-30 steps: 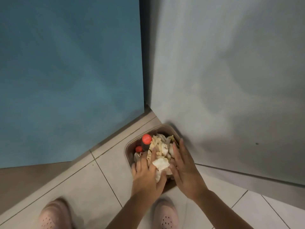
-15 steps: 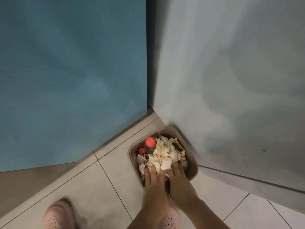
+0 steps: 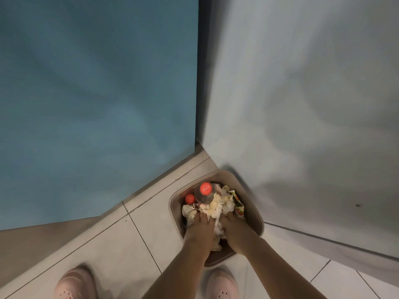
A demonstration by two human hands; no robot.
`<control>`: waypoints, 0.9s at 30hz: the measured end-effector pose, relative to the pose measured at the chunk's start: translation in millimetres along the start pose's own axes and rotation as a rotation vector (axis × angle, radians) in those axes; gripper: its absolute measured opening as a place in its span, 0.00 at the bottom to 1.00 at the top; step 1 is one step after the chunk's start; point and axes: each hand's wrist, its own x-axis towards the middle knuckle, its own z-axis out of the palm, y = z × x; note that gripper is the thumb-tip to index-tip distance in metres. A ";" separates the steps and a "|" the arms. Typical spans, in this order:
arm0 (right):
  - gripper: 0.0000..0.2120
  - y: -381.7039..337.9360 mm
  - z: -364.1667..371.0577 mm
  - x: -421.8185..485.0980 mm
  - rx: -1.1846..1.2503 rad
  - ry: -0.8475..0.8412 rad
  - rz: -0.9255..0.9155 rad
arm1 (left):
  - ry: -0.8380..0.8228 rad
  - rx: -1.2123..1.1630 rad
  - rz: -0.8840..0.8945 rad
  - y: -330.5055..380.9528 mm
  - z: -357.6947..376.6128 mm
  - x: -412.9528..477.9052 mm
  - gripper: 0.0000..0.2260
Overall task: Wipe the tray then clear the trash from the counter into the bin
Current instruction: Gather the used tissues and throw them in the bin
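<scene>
Head view: left hand (image 3: 199,233) and right hand (image 3: 235,233) press side by side on the crumpled paper trash (image 3: 218,205) heaped in the brown bin (image 3: 224,172), fingers laid flat and released, gripping nothing. That bin stands on the tiled floor (image 3: 112,244) in the wall corner, a red-capped bottle (image 3: 205,188) inside it.

In the corner bin (image 3: 259,223), bottles (image 3: 205,189) lie behind paper (image 3: 219,205), left hand (image 3: 199,230) and right hand (image 3: 235,231) seemingly atop it.
</scene>
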 end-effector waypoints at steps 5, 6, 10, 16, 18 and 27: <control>0.20 -5.9 -23.0 -28.0 0.087 0.093 0.048 | 0.055 0.019 0.032 -3.8 -40.7 -36.3 0.26; 0.19 -6.4 -24.6 -30.3 0.058 0.133 0.066 | 0.046 0.016 0.028 -4.3 -42.0 -40.8 0.27; 0.12 -31.2 -68.6 -62.7 0.017 0.344 0.097 | 0.068 -0.055 -0.026 -13.1 -77.4 -91.7 0.29; 0.06 -125.3 -187.2 -155.9 0.329 0.889 -0.298 | 0.653 -0.475 -0.065 -44.6 -155.9 -224.4 0.14; 0.08 -170.0 -233.4 -199.1 0.406 1.021 -0.530 | 0.886 -0.534 -0.001 -59.7 -184.3 -285.2 0.10; 0.13 -408.9 -386.2 -334.8 0.352 1.145 -1.029 | 1.476 -0.590 -0.237 -173.9 -302.2 -568.0 0.06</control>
